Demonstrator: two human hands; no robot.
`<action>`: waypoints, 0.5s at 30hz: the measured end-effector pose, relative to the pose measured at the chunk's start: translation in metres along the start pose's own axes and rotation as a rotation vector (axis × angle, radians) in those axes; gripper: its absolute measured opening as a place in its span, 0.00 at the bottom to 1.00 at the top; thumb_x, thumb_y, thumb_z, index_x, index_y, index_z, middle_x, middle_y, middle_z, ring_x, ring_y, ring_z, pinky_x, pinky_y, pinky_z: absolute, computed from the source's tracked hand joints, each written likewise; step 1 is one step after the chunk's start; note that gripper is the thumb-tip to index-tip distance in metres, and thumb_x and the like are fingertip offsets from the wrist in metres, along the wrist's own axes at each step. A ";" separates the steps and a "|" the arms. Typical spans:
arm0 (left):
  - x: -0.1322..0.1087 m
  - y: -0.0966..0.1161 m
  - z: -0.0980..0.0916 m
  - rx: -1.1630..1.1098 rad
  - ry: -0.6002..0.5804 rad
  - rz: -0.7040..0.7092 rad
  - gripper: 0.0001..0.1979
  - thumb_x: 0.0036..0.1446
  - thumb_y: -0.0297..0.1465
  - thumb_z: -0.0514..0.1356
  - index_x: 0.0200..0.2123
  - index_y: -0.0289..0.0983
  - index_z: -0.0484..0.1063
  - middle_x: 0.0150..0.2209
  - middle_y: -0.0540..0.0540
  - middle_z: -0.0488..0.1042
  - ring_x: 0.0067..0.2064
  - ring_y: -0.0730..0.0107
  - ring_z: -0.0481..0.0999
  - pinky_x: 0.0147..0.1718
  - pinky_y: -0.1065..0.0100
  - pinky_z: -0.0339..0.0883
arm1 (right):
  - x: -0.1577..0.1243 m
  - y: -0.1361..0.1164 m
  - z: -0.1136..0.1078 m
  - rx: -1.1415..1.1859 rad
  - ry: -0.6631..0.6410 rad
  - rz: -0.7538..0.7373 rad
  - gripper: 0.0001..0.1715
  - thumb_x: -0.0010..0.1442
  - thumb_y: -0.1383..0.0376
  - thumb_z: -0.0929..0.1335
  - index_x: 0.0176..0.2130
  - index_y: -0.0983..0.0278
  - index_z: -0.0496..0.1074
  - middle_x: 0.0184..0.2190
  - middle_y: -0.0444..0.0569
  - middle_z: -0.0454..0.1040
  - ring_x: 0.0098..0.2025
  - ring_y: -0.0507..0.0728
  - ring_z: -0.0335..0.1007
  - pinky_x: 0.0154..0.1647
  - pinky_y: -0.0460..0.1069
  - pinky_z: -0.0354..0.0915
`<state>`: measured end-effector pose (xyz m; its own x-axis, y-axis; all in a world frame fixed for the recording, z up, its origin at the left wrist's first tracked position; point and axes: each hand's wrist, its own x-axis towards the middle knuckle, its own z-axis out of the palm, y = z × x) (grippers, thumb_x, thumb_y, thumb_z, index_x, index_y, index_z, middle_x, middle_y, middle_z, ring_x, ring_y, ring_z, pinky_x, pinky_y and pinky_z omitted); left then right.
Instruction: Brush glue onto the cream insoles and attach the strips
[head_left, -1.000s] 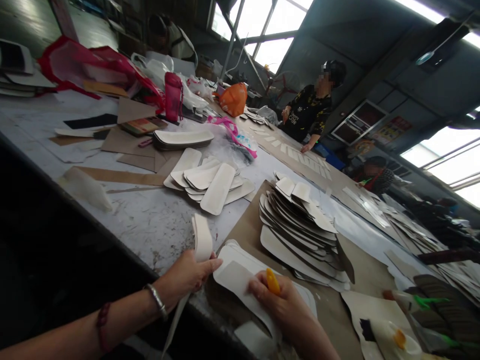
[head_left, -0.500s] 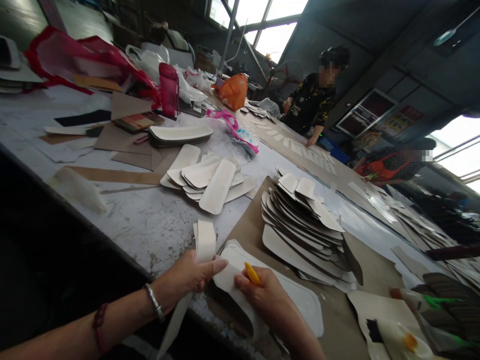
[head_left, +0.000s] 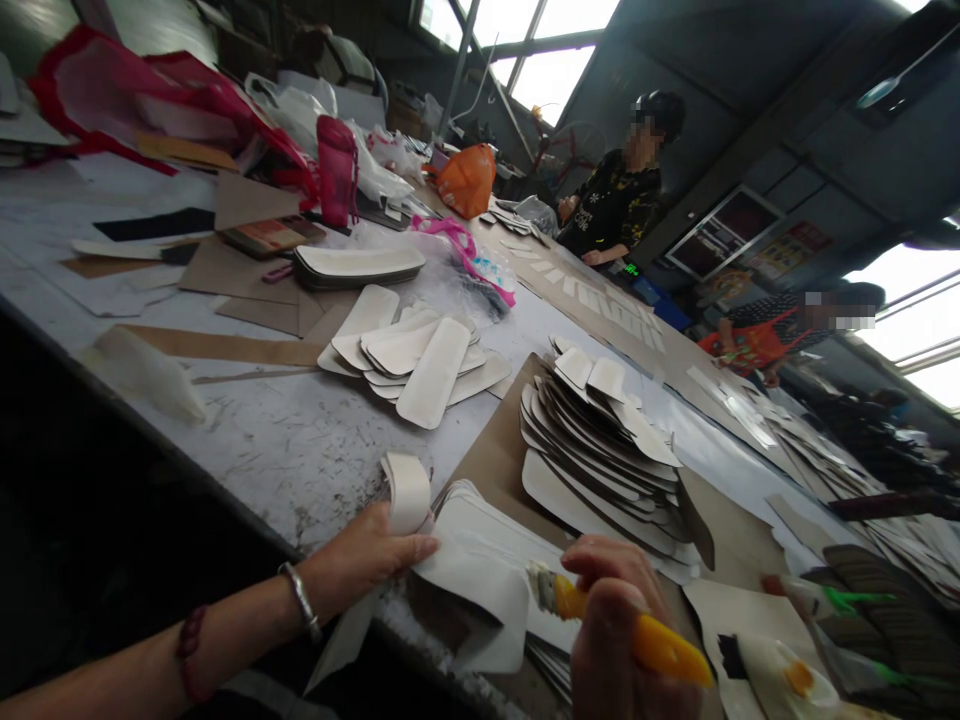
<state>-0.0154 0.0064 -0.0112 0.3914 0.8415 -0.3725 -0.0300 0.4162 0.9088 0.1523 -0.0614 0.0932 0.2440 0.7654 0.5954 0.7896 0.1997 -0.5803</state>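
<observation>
My left hand point(head_left: 375, 552) is closed around a pale, folded-over strip point(head_left: 409, 492), whose loop rises above the thumb and whose tail dangles below the table edge. The same thumb lies at the left end of a curved white panel point(head_left: 476, 610), which rests on a stack of similar panels. My right hand point(head_left: 626, 625) grips a paintbrush point(head_left: 671, 652) by its yellow handle. The whitish bristles point left, at the right part of that panel; whether they touch it I cannot tell.
A tall fanned stack of white panels point(head_left: 592, 475) stands beyond my hands. Further left lies a looser pile point(head_left: 427, 365). A pink bottle point(head_left: 337, 172) and an orange bag point(head_left: 466, 182) are farther back. Two people work across the tables.
My right hand has moved right and turned, bringing the brush's bristles into view. The panel's right part now lies lower and flatter. My left hand keeps its hold on the strip.
</observation>
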 end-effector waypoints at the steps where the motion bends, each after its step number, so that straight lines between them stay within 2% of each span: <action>1: 0.001 0.000 -0.001 0.008 -0.013 0.016 0.10 0.38 0.37 0.61 0.23 0.36 0.68 0.24 0.52 0.67 0.30 0.66 0.66 0.31 0.68 0.61 | 0.003 -0.002 0.005 0.083 0.085 0.005 0.24 0.66 0.50 0.57 0.28 0.61 0.68 0.29 0.46 0.67 0.33 0.54 0.65 0.32 0.48 0.59; 3: 0.002 0.002 -0.003 0.022 -0.039 0.051 0.10 0.39 0.36 0.62 0.23 0.36 0.69 0.25 0.51 0.69 0.31 0.65 0.68 0.32 0.67 0.63 | 0.008 -0.004 0.017 0.284 0.245 0.093 0.26 0.65 0.49 0.57 0.25 0.62 0.65 0.25 0.44 0.64 0.30 0.53 0.63 0.26 0.46 0.59; 5: 0.002 0.003 -0.004 0.039 -0.059 0.067 0.09 0.39 0.36 0.62 0.24 0.36 0.70 0.26 0.50 0.71 0.32 0.64 0.69 0.33 0.67 0.64 | 0.008 -0.004 0.030 0.474 0.337 0.245 0.28 0.64 0.47 0.58 0.23 0.62 0.63 0.22 0.43 0.62 0.27 0.52 0.62 0.21 0.45 0.58; 8: -0.001 0.006 -0.006 0.056 -0.079 0.054 0.10 0.40 0.36 0.62 0.25 0.36 0.72 0.28 0.49 0.73 0.34 0.62 0.71 0.35 0.67 0.66 | 0.001 0.001 0.045 0.598 0.307 0.369 0.27 0.63 0.47 0.59 0.23 0.63 0.62 0.22 0.42 0.62 0.26 0.51 0.61 0.21 0.44 0.58; 13: -0.003 0.006 -0.008 0.005 -0.147 0.007 0.14 0.40 0.37 0.63 0.31 0.37 0.75 0.31 0.48 0.76 0.36 0.61 0.73 0.36 0.66 0.67 | -0.015 0.013 0.059 0.613 0.292 0.411 0.28 0.62 0.47 0.60 0.22 0.63 0.62 0.21 0.41 0.63 0.22 0.50 0.60 0.18 0.44 0.56; 15: -0.001 0.004 -0.008 0.003 -0.156 0.019 0.13 0.39 0.36 0.64 0.30 0.37 0.74 0.29 0.49 0.75 0.34 0.62 0.72 0.35 0.67 0.66 | -0.019 0.014 0.062 0.602 0.297 0.430 0.28 0.62 0.46 0.59 0.22 0.63 0.61 0.21 0.41 0.62 0.22 0.50 0.59 0.18 0.44 0.56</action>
<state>-0.0234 0.0105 -0.0088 0.5292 0.7852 -0.3216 -0.0365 0.3997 0.9159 0.1236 -0.0357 0.0393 0.6650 0.6721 0.3257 0.1735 0.2851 -0.9427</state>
